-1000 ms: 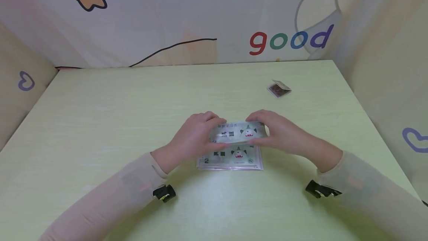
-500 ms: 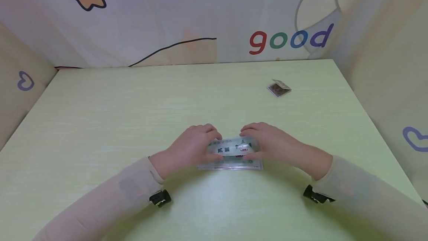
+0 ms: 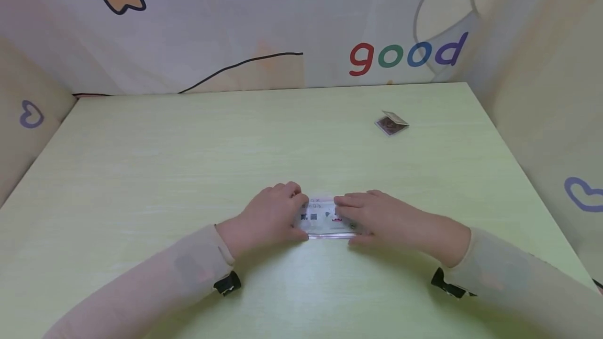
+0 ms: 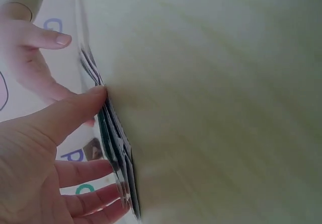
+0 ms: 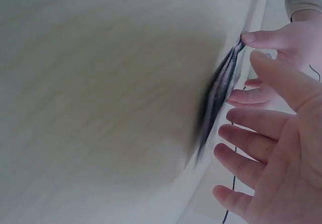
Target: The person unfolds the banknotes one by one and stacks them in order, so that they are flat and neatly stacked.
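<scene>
A small stack of play banknotes (image 3: 322, 218), pale green and white with printed characters and a cartoon face, lies on the table in front of me. My left hand (image 3: 267, 219) holds its left end, thumb at the near edge and fingers at the far edge. From the left wrist view, the layered note edges (image 4: 116, 148) appear slightly fanned apart between thumb and fingers. Over the right end lies my right hand (image 3: 392, 225), its straight fingers covering part of the top note. The right wrist view has that hand's fingers (image 5: 246, 138) spread beside the stack.
Toward the back right of the pale green table (image 3: 188, 156) lies a small folded brown-and-cream note (image 3: 392, 123), one flap raised. A printed curtain (image 3: 212, 20) hangs along the back edge and both sides.
Both hands have come down and nearer with the upper notes, bringing them onto those on the table. My right hand has loosened its pinch and its fingers now lie straight.
</scene>
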Demonstrator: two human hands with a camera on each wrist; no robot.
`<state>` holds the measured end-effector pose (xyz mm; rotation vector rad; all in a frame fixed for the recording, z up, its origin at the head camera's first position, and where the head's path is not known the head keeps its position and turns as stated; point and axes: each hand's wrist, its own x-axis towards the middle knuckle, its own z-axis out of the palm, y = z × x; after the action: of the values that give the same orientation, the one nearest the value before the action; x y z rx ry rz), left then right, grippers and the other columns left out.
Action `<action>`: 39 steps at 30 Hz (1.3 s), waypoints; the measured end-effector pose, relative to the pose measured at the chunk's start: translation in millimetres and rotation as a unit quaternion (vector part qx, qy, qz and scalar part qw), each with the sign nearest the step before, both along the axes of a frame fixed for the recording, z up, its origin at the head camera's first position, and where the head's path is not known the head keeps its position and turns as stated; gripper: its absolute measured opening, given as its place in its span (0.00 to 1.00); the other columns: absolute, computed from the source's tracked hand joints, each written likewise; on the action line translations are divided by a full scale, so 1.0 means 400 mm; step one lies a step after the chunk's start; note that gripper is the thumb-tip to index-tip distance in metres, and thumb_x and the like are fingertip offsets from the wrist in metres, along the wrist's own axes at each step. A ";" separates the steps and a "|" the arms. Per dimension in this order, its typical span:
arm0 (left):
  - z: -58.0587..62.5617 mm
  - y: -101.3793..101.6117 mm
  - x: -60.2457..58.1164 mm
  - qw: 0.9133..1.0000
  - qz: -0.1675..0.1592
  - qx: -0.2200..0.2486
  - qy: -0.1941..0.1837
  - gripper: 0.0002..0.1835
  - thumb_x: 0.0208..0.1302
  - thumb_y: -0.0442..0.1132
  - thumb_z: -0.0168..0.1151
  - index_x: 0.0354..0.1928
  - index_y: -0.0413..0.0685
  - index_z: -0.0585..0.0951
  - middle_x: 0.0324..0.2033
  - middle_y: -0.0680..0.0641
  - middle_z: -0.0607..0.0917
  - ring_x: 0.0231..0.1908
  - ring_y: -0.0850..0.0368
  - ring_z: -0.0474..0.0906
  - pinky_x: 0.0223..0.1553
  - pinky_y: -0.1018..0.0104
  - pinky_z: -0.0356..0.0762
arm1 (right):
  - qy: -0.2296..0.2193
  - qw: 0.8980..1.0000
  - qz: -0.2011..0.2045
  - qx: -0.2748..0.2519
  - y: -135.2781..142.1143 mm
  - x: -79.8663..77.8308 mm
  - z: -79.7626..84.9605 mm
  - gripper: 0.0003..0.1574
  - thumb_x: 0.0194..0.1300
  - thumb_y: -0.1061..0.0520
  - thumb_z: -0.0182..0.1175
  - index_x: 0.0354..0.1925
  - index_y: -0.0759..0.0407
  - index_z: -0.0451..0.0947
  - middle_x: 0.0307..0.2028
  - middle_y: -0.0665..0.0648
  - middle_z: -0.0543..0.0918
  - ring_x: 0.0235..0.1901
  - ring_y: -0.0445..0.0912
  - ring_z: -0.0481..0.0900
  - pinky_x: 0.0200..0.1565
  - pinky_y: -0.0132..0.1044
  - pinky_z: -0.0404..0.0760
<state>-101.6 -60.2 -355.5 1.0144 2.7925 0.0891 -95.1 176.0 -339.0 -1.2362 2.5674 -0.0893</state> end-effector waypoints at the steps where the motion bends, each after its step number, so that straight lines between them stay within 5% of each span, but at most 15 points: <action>1: 0.000 -0.002 0.004 1.000 -0.002 -0.004 0.001 0.34 0.50 0.59 0.68 0.54 0.45 0.76 0.51 0.45 0.74 0.48 0.51 0.72 0.48 0.58 0.72 | -0.007 1.000 -0.004 0.005 0.000 0.002 -0.002 0.40 0.60 0.43 0.62 0.62 0.64 0.67 0.65 0.60 0.66 0.64 0.54 0.63 0.57 0.54 0.66; 6: 0.005 -0.014 0.035 0.998 -0.058 -0.027 -0.001 0.35 0.56 0.57 0.64 0.62 0.45 0.72 0.65 0.42 0.65 0.64 0.47 0.60 0.61 0.53 0.62 | -0.035 0.999 -0.015 0.008 0.003 0.005 -0.009 0.40 0.60 0.44 0.62 0.63 0.65 0.66 0.66 0.60 0.63 0.65 0.54 0.60 0.58 0.55 0.65; 10: 0.011 -0.026 0.059 0.994 -0.096 -0.047 -0.026 0.37 0.60 0.59 0.59 0.66 0.45 0.67 0.68 0.43 0.60 0.67 0.48 0.55 0.63 0.54 0.58 | -0.034 0.999 -0.009 0.004 0.004 0.007 -0.008 0.41 0.60 0.45 0.62 0.63 0.66 0.66 0.66 0.61 0.63 0.64 0.55 0.61 0.58 0.53 0.66; 17: 0.013 -0.047 0.066 0.993 -0.103 -0.042 -0.037 0.34 0.61 0.59 0.57 0.67 0.52 0.67 0.67 0.43 0.61 0.66 0.48 0.59 0.61 0.57 0.62 | -0.042 0.999 -0.001 -0.010 0.010 -0.001 -0.005 0.39 0.61 0.45 0.61 0.63 0.66 0.66 0.66 0.61 0.63 0.64 0.56 0.62 0.60 0.51 0.65; 25: 0.010 -0.046 0.063 0.991 -0.122 -0.044 -0.036 0.33 0.62 0.61 0.54 0.66 0.58 0.67 0.67 0.41 0.62 0.65 0.46 0.60 0.60 0.56 0.64 | -0.116 0.986 -0.109 -0.048 0.044 -0.048 0.014 0.33 0.64 0.47 0.58 0.62 0.61 0.68 0.63 0.59 0.68 0.62 0.57 0.64 0.60 0.54 0.62; 29: 0.011 -0.041 0.062 0.990 -0.131 -0.044 -0.021 0.32 0.62 0.62 0.53 0.66 0.57 0.68 0.66 0.40 0.64 0.64 0.46 0.61 0.59 0.56 0.65 | -0.100 0.969 -0.205 -0.095 0.089 -0.105 0.025 0.29 0.65 0.48 0.58 0.60 0.61 0.71 0.57 0.61 0.74 0.57 0.57 0.69 0.56 0.55 0.68; 35: 0.008 -0.035 0.057 0.989 -0.145 -0.018 0.011 0.29 0.62 0.61 0.54 0.61 0.56 0.73 0.61 0.41 0.69 0.58 0.47 0.67 0.55 0.57 0.69 | -0.036 0.920 -0.351 -0.167 0.167 -0.201 0.031 0.25 0.66 0.54 0.57 0.58 0.63 0.71 0.54 0.67 0.73 0.49 0.60 0.72 0.46 0.53 0.73; 39: 0.005 -0.030 0.057 0.988 -0.151 0.010 0.023 0.28 0.61 0.61 0.56 0.57 0.54 0.75 0.58 0.41 0.72 0.56 0.48 0.70 0.54 0.57 0.70 | -0.011 0.895 -0.402 -0.195 0.201 -0.251 0.022 0.23 0.66 0.55 0.57 0.56 0.66 0.71 0.55 0.69 0.71 0.47 0.61 0.72 0.43 0.51 0.74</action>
<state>-78.8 -72.0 -353.7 1.4479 2.6442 0.0545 -195.5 256.2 -330.1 -0.1635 2.9413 -0.8093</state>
